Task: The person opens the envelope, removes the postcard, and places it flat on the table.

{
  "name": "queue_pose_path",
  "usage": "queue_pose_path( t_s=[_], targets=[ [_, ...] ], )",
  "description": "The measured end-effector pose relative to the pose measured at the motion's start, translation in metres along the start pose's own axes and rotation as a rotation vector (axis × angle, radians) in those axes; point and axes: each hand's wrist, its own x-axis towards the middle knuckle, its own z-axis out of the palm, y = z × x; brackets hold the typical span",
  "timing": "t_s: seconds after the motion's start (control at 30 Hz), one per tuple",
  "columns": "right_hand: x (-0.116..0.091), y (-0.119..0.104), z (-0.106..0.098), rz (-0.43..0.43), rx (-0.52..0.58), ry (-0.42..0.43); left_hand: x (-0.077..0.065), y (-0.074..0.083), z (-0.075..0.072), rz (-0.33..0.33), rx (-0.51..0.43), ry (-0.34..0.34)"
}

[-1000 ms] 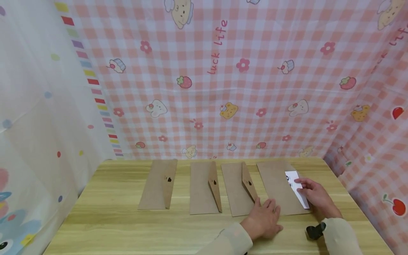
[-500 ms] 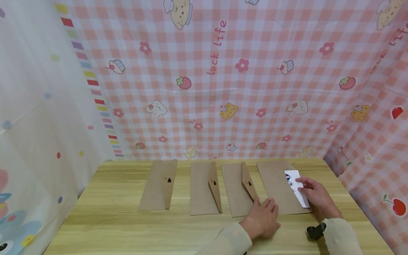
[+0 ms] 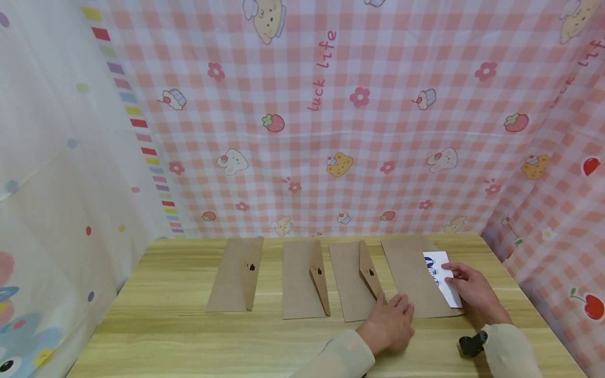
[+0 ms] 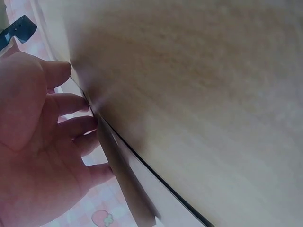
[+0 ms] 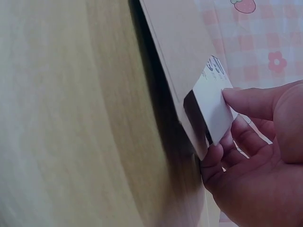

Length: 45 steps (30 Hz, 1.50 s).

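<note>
In the head view, my right hand [image 3: 477,291] pinches a white card [image 3: 443,281] with dark blue print at the rightmost brown paper envelope [image 3: 408,278]. The card sticks partly out of that envelope's right side; its other part is hidden inside. The right wrist view shows my thumb on top of the card [image 5: 215,101] and fingers below it, beside the envelope [image 5: 177,42]. My left hand [image 3: 389,323] rests palm down with extended fingers, its fingertips at the near corner of the third brown envelope [image 3: 352,283] and on the tabletop close to the rightmost one.
Two more brown envelopes, the leftmost [image 3: 229,278] and the second [image 3: 298,281], lie to the left with their small-printed flaps folded over. All rest on a wood-grain table [image 3: 189,341]. A pink checked cloth [image 3: 312,142] hangs behind the table's far edge.
The white card has slid rightward out of the envelope, and more of its blue print shows. My right hand has shifted slightly right with it. The left hand stays in nearly the same place.
</note>
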Motion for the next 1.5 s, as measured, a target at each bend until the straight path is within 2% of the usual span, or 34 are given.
queue_pose_path(
  t_s=[0.3,0.67,1.1,1.5],
  targets=[
    [-0.001,0.000,-0.003,-0.022,-0.042,0.028,-0.001,0.000,0.000,0.007,-0.013,-0.008],
    [0.000,0.000,-0.008,-0.034,-0.031,0.012,0.000,-0.001,0.000,0.010,-0.003,-0.009],
    [-0.001,-0.003,-0.014,0.011,-0.040,-0.013,0.002,-0.001,0.004,0.013,-0.021,0.006],
    [-0.002,-0.002,-0.017,-0.035,-0.076,0.054,0.000,-0.001,0.004,0.005,-0.026,0.024]
  ],
)
